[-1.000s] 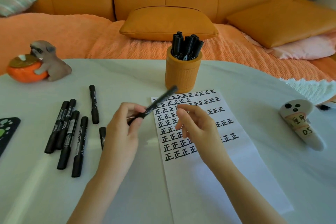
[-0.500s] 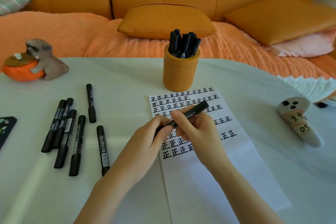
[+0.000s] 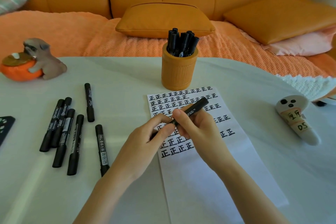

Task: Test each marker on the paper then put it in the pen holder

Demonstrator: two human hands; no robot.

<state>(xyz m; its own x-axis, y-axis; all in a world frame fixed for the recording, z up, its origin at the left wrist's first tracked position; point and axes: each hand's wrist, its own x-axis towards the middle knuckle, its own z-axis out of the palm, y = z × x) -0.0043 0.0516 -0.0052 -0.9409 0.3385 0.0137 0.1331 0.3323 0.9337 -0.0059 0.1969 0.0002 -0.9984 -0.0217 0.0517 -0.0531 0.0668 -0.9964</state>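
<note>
Both hands hold one black marker (image 3: 192,110) above the white paper (image 3: 209,178), which is covered with rows of black characters. My right hand (image 3: 198,129) grips the barrel; my left hand (image 3: 147,142) pinches its lower end, where the cap is hidden by fingers. The marker's far end points up and right. An orange pen holder (image 3: 179,72) with several black markers (image 3: 181,42) stands just beyond the paper. Several more black markers (image 3: 63,132) lie on the table to the left.
A dog figurine on an orange bowl (image 3: 31,62) sits at the far left. A white ghost-shaped object (image 3: 298,123) lies at the right. A dark object (image 3: 5,127) pokes in at the left edge. An orange sofa with cushions (image 3: 163,18) stands behind the table.
My left hand carried the marker from the left over to the paper, and my right hand took hold of its barrel. Both hands now grip it together over the written rows.
</note>
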